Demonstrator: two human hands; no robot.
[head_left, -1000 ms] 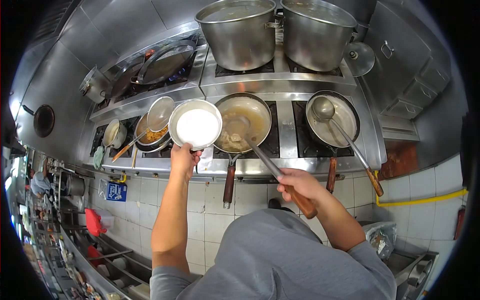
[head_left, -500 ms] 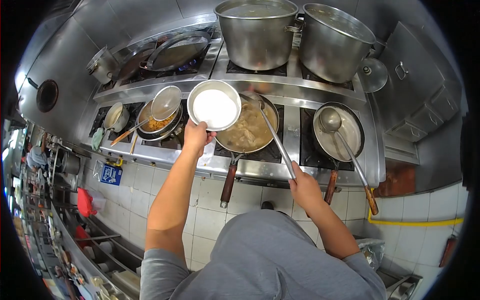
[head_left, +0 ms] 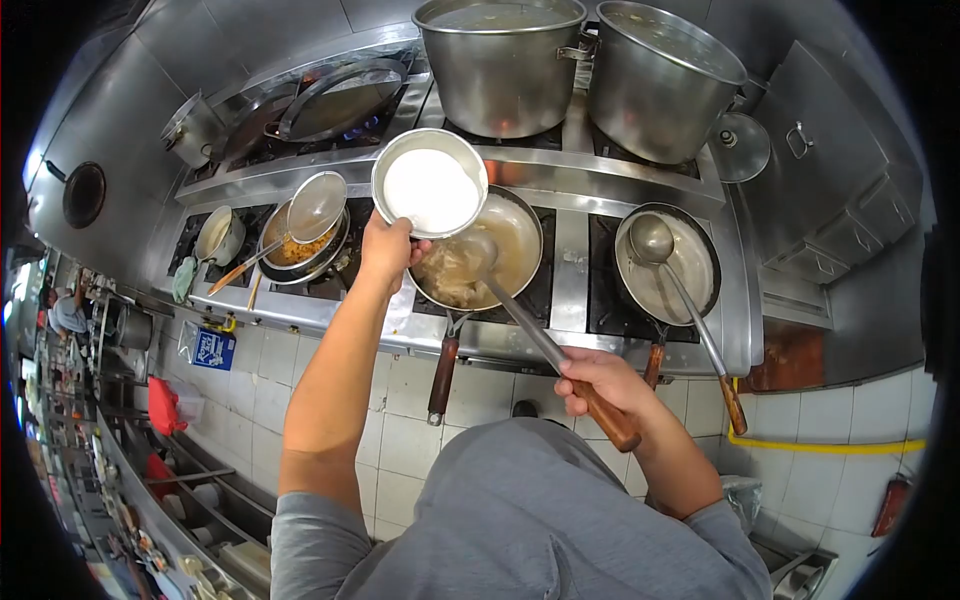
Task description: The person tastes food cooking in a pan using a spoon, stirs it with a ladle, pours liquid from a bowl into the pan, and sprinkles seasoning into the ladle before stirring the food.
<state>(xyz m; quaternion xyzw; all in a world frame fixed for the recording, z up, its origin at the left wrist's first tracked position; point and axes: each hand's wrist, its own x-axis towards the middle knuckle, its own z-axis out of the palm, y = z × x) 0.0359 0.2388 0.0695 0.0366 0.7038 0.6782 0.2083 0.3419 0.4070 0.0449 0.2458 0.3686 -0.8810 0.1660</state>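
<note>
My left hand (head_left: pixel 396 250) grips a bowl (head_left: pixel 428 138) at its near rim, thumb on top and fingers curled below. White stuff (head_left: pixel 432 192) fills much of the bowl, which hides the far left part of the middle pan (head_left: pixel 518 208) from me. My right hand (head_left: pixel 605 388) is wrapped snugly around the ladle (head_left: pixel 530 322) near its wooden end, and the ladle's head is down in that pan, among pale pieces in brownish liquid. The pan sits on the stove (head_left: pixel 575 260), its handle pointing toward me. To the right is another pan (head_left: pixel 715 265), a second ladle (head_left: pixel 690 297) resting in it. To the left, a strainer (head_left: pixel 318 207) lies partly over a pan of orange food (head_left: pixel 302 248), beside a small pot (head_left: pixel 232 250). Two stockpots (head_left: pixel 500 95) (head_left: pixel 655 110) stand behind.
</note>
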